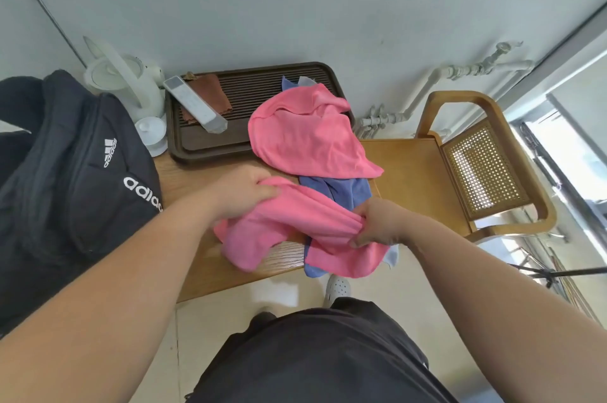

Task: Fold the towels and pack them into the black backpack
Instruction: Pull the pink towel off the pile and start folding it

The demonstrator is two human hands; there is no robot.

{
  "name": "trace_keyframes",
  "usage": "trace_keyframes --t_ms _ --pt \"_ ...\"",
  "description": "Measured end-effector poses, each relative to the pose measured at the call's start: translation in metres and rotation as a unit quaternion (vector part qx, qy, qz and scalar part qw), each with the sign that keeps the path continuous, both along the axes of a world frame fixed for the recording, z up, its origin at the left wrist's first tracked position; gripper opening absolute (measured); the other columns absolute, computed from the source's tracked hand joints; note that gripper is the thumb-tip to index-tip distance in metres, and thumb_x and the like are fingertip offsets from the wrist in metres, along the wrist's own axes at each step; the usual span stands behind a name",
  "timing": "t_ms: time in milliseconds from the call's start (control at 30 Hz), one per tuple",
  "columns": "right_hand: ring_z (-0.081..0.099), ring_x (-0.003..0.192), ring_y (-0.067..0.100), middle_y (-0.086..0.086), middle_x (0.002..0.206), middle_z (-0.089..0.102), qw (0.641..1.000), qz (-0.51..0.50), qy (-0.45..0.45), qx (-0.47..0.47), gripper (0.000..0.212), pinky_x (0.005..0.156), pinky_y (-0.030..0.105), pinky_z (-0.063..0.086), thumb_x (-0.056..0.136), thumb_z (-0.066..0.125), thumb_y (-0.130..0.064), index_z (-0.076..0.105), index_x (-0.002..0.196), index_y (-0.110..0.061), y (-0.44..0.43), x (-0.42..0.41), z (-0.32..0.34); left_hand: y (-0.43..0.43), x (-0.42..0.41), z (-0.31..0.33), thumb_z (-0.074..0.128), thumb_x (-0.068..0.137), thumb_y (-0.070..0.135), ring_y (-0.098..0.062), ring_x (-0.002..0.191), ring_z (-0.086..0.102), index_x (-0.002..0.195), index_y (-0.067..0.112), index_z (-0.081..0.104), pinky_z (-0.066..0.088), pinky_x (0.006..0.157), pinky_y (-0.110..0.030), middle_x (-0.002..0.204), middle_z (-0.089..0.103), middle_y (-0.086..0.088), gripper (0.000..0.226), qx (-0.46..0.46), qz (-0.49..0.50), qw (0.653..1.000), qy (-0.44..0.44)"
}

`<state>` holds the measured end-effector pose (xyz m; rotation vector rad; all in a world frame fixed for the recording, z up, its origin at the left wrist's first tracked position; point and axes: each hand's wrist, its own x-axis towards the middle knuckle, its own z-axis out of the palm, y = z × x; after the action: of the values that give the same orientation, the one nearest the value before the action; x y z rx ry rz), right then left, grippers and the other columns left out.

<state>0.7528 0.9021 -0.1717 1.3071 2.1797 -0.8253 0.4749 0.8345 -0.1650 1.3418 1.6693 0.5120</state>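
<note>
- The black backpack lies at the left end of the wooden surface. Its opening does not show from here, so it is not possible to say whether it is unzipped.
- A wooden chair stands at the right end of the surface.
- A dark tray sits at the back of the surface, against the wall.
- The second pink towel lies crumpled, partly on the tray and partly on the surface, with no fold in it.
- The held pink towel is at the front edge of the surface, between the two hands. It is bunched, and its lower part hangs over the edge.
- The blue towel lies under both pink ones, and one end hangs off the front edge.
- The left hand grips one end of the held pink towel with curled fingers.
- The right hand pinches the other end in a gathered bunch.
- The step in hand seems to be the folding of the first towel, at its start: no towel looks folded and none is in the backpack.
- The next move probably needs the hands to find two corners and spread the towel flat on the free part of the surface, away from the blue towel, so that it does not drag that towel along.
</note>
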Motion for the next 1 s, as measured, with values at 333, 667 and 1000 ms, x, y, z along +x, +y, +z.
trace_keyframes --t_ms 333,667,1000 --pt "0.069 0.095 0.022 0.015 0.111 0.070 0.762 -0.366 0.433 -0.313 0.061 0.085 0.035 0.058 0.072 0.085 -0.014 0.063 0.127 0.002 0.049 0.062 0.031 0.010 -0.029 0.004 0.068 0.093 0.016 -0.025 0.097 0.071 0.107 0.008 0.076 0.054 0.093 -0.039 0.103 0.077 -0.012 0.018 -0.202 0.056 0.964 -0.166" --pt "0.045 0.061 0.018 0.005 0.071 0.052 0.804 -0.502 0.281 -0.146 0.017 0.063 0.029 0.042 0.101 0.055 -0.018 0.066 0.087 -0.016 0.091 0.041 -0.047 0.036 0.013 -0.062 0.061 0.092 0.023 -0.028 0.066 0.050 0.066 0.012 0.059 0.036 0.060 -0.034 0.064 0.056 -0.005 0.028 -0.018 0.254 0.964 0.082" --pt "0.049 0.074 0.013 0.003 0.081 0.061 0.848 -0.379 0.371 0.015 0.029 0.069 0.034 0.040 0.104 0.044 -0.028 0.063 0.091 -0.011 0.153 0.038 -0.079 0.083 0.025 -0.082 0.054 0.097 0.023 -0.031 0.069 0.047 0.069 0.015 0.047 0.035 0.059 -0.042 0.067 0.052 -0.003 0.030 0.017 0.233 0.950 0.206"
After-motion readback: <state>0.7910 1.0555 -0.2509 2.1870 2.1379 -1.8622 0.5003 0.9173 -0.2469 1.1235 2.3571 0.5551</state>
